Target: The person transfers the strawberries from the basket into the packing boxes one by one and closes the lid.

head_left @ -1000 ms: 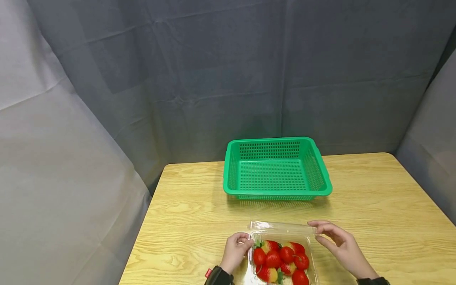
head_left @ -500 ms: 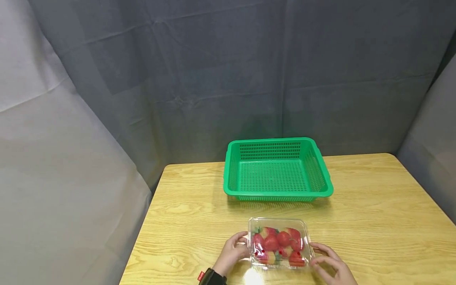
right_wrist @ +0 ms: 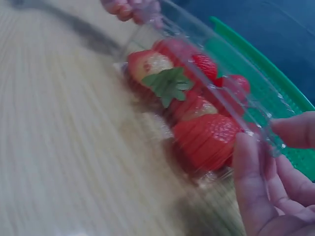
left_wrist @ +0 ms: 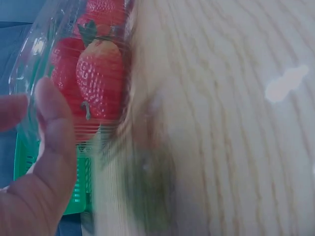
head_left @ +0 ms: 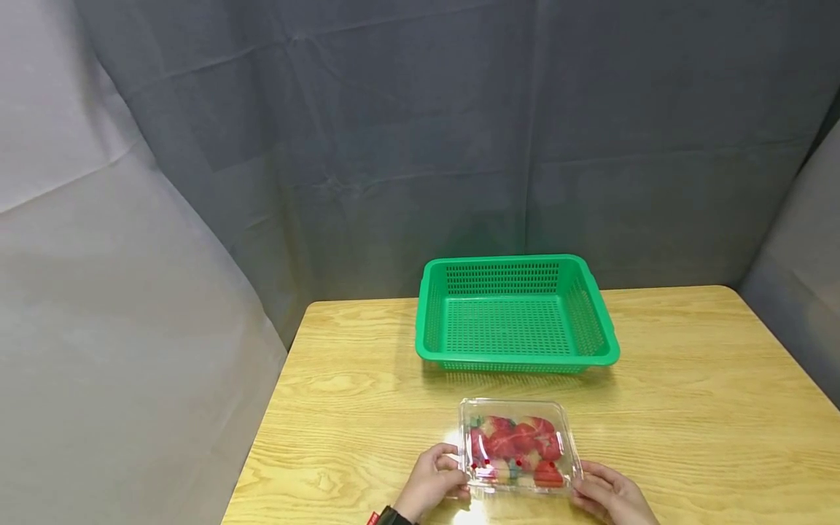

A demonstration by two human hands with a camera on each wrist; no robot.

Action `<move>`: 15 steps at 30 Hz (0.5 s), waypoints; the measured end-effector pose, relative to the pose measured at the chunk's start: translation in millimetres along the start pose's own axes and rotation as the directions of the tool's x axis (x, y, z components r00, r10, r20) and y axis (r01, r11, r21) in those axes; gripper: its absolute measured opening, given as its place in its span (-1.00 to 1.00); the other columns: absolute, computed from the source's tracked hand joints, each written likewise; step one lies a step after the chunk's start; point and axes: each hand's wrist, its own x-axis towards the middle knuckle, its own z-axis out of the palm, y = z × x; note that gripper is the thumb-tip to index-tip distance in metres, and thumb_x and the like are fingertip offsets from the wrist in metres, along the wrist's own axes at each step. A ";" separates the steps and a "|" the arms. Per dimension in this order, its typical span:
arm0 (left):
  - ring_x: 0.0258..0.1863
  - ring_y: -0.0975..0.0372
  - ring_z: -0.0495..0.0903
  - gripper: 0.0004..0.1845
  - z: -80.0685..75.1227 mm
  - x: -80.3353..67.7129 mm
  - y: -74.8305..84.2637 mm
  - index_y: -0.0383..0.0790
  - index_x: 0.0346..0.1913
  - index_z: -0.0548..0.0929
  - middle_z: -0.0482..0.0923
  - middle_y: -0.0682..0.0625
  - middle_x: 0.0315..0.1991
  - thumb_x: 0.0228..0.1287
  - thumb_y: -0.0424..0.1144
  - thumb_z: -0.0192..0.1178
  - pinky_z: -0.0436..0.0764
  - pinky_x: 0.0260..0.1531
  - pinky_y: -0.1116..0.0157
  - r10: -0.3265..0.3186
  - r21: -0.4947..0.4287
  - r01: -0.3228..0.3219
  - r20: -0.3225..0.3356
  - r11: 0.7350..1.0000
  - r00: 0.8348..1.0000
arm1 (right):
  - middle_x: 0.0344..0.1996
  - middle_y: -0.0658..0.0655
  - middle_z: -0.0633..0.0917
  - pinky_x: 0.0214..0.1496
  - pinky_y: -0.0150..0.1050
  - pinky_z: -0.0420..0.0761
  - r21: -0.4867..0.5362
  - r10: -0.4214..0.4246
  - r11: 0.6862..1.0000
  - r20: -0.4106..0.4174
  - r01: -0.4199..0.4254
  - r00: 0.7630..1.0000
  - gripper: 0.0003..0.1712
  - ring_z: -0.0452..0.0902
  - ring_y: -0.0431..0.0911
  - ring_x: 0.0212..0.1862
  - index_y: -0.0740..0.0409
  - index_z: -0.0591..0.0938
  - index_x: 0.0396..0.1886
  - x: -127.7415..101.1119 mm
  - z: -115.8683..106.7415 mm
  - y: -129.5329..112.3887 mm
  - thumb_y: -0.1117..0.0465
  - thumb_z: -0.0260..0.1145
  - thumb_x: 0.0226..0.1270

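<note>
A light wooden table (head_left: 689,408) stands before grey curtains (head_left: 420,146); left hand (head_left: 429,481) and right hand (head_left: 607,496) pinch the clear strawberry box (head_left: 518,446) near a green basket (head_left: 516,313)

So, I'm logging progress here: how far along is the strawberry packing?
Done: the strawberries sit in the clear box with its lid down. In hand: the left hand and right hand grip its near corners. Left: the green basket behind it holds nothing.
</note>
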 end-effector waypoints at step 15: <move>-0.56 0.19 0.58 -0.54 -13.1 0.0 13.3 -0.47 0.04 0.38 0.47 -0.04 -0.44 -0.01 -0.55 0.12 0.65 -0.49 0.22 0.025 0.144 -0.030 0.036 0.989 0.999 | -0.26 0.08 0.64 -0.13 -0.23 0.61 -0.252 0.009 0.967 0.127 0.023 0.992 -0.53 0.58 -0.18 -0.24 0.47 0.35 0.08 0.9 -14.4 -14.1 0.26 0.19 0.28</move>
